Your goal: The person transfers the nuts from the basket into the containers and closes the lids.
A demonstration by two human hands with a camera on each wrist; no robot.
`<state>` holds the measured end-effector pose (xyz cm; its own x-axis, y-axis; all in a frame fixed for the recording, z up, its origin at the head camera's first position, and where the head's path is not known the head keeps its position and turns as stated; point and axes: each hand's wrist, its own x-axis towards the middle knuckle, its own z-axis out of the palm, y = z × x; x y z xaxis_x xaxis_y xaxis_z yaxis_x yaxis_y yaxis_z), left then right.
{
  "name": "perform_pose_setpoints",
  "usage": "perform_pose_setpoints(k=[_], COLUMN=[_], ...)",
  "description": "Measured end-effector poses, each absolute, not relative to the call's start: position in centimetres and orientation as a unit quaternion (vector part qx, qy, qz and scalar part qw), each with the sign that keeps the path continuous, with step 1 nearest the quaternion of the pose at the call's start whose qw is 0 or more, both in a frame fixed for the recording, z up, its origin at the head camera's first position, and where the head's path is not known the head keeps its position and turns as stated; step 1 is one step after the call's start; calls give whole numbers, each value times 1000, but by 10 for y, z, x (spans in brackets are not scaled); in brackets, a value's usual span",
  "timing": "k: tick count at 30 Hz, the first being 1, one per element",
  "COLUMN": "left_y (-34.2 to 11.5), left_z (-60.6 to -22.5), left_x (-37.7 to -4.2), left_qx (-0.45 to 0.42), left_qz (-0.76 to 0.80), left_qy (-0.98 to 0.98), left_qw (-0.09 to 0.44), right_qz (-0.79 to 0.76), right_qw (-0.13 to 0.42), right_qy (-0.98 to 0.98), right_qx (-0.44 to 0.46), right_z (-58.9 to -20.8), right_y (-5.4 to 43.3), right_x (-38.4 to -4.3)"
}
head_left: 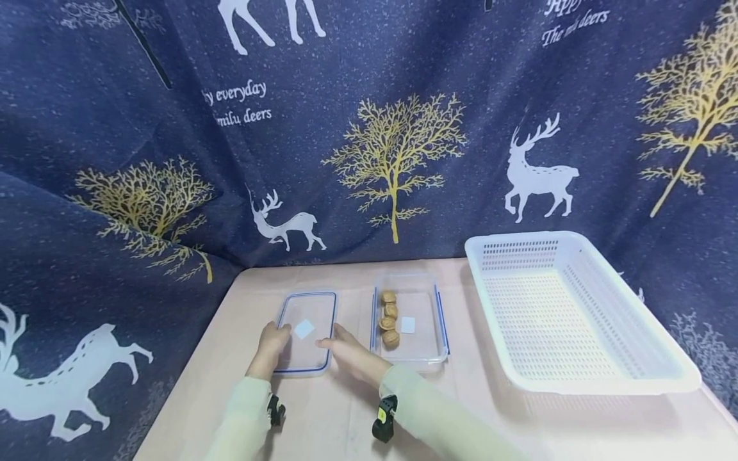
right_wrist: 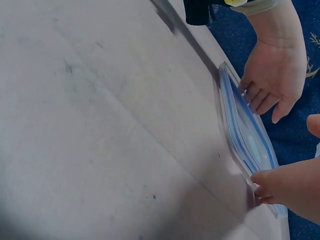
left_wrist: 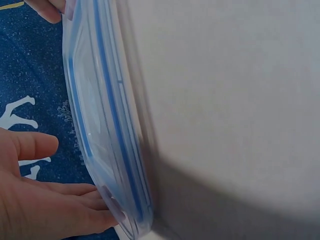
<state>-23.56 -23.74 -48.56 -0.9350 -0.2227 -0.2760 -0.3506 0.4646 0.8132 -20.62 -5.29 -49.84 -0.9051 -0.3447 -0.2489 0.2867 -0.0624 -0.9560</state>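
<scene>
A clear rectangular lid with a blue seal (head_left: 314, 304) lies flat on the table in the head view. My left hand (head_left: 271, 346) touches its left edge; in the left wrist view that hand's fingers (left_wrist: 75, 200) reach the rim with the thumb held apart. From the other side, my right hand (head_left: 352, 352) touches the right edge, fingertips (right_wrist: 262, 187) at the rim in the right wrist view. Right of the lid stands a clear container (head_left: 423, 346) with several walnuts (head_left: 390, 338) in a row along its left wall.
A large white perforated basket (head_left: 501, 339) stands at the right of the table. Dark blue cloth (head_left: 357, 64) printed with deer and trees hangs behind and to the left. Pale pink cloth (head_left: 207, 397) covers the table.
</scene>
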Motion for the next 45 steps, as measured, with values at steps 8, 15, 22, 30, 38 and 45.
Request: perform_pose_setpoints(k=[8, 15, 22, 30, 38, 45], left_y=[-234, -234, -232, -224, -219, -207], left_z=[-476, -469, -462, -445, -432, -421], left_x=[-231, -232, -233, -235, -234, -234], left_qx=[-180, -171, -169, -150, -125, -131], left_qz=[503, 494, 499, 513, 530, 574], left_qy=[843, 850, 848, 844, 838, 808], left_qw=[63, 60, 50, 33, 26, 35], right_qz=[-728, -724, -719, -708, -702, -723], right_qw=[220, 203, 188, 170, 162, 162], right_qy=[649, 658, 668, 684, 691, 670], right_qx=[-18, -28, -37, -46, -46, -50], right_z=[-497, -491, -479, -459, -443, -428], right_y=[-52, -50, -49, -40, -28, -11], right_x=[-206, -206, -206, -210, -211, -210])
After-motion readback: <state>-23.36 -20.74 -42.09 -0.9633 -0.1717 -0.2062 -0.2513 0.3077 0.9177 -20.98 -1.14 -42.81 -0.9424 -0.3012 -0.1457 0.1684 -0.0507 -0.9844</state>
